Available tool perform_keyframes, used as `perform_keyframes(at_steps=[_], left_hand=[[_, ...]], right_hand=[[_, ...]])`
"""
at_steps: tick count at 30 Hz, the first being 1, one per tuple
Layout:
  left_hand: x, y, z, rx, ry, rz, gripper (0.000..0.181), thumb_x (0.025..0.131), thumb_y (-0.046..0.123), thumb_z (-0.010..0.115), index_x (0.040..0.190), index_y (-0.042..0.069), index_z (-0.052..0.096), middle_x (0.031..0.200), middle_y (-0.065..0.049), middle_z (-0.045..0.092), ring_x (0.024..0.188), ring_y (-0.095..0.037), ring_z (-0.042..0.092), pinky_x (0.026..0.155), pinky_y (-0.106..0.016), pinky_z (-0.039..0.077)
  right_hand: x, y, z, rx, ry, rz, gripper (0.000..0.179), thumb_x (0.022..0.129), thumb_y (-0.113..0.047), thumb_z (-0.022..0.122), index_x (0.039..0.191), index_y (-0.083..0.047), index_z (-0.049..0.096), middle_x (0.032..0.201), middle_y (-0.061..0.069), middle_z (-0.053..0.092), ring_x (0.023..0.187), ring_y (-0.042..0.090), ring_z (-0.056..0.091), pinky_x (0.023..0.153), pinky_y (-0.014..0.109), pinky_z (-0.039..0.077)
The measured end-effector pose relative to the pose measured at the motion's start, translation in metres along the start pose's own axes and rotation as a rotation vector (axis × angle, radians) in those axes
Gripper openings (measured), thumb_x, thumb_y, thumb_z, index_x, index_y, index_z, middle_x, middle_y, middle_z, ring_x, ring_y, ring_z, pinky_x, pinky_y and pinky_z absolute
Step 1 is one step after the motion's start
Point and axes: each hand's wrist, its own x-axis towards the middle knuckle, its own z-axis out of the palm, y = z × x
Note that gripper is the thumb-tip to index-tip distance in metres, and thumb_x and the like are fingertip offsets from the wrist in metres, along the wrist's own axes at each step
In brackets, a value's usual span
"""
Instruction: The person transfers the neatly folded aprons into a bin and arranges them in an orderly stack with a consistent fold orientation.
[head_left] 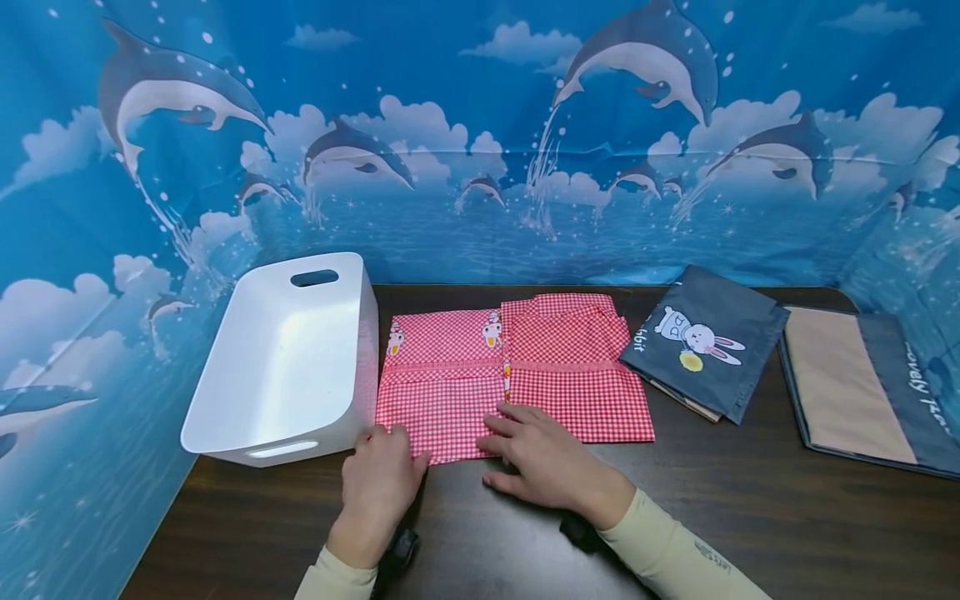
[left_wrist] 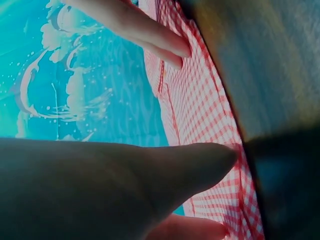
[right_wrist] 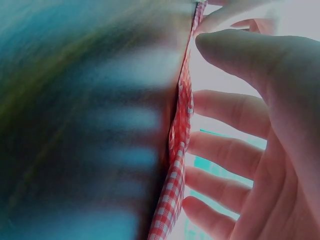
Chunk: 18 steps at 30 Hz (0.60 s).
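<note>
A red-and-white checked cloth (head_left: 442, 408) with small rabbit prints lies flat in two side-by-side panels, the right one bunched along its top. My left hand (head_left: 381, 479) rests at the near left corner, its thumb and fingers on the fabric. In the left wrist view, that thumb (left_wrist: 200, 157) points straight to the cloth's front edge. My right hand (head_left: 543, 458) touches the cloth near the seam between the panels, fingers spread and fairly straight. From the right wrist, those fingers (right_wrist: 225, 145) show their tips along the fabric, gripping nothing.
To the left stands a white plastic bin (head_left: 367, 333) with handle slots. At right lie a folded dark grey cloth (head_left: 720, 312) with a rabbit print, overlapping the checked cloth's edge, and a folded beige-and-grey cloth (head_left: 840, 383). A dolphin-print curtain (head_left: 450, 217) hangs behind the dark wooden table (head_left: 750, 517).
</note>
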Motion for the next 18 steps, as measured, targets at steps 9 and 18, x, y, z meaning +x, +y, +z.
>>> perform_keyframes(at_steps=[9, 18], left_hand=[[-0.005, 0.000, 0.001, -0.023, -0.022, 0.007, 0.048, 0.086, 0.032, 0.092, 0.100, -0.010, 0.073, 0.093, -0.032, 0.066, 0.081, -0.047, 0.067, 0.059, -0.059, 0.060], [-0.011, -0.001, 0.003, 0.006, 0.040, 0.027, 0.055, 0.084, 0.039, 0.093, 0.108, -0.006, 0.073, 0.101, -0.037, 0.067, 0.093, -0.053, 0.067, 0.064, -0.062, 0.060]], right_hand=[[0.000, -0.001, -0.001, 0.008, 0.008, -0.002, 0.043, 0.103, -0.047, 0.071, 0.135, -0.019, 0.076, 0.153, 0.008, 0.065, 0.152, 0.035, 0.052, 0.128, 0.055, 0.038], [-0.001, -0.002, -0.005, 0.014, -0.005, -0.034, 0.039, 0.100, -0.049, 0.074, 0.128, -0.022, 0.080, 0.144, 0.004, 0.072, 0.144, 0.031, 0.059, 0.127, 0.054, 0.039]])
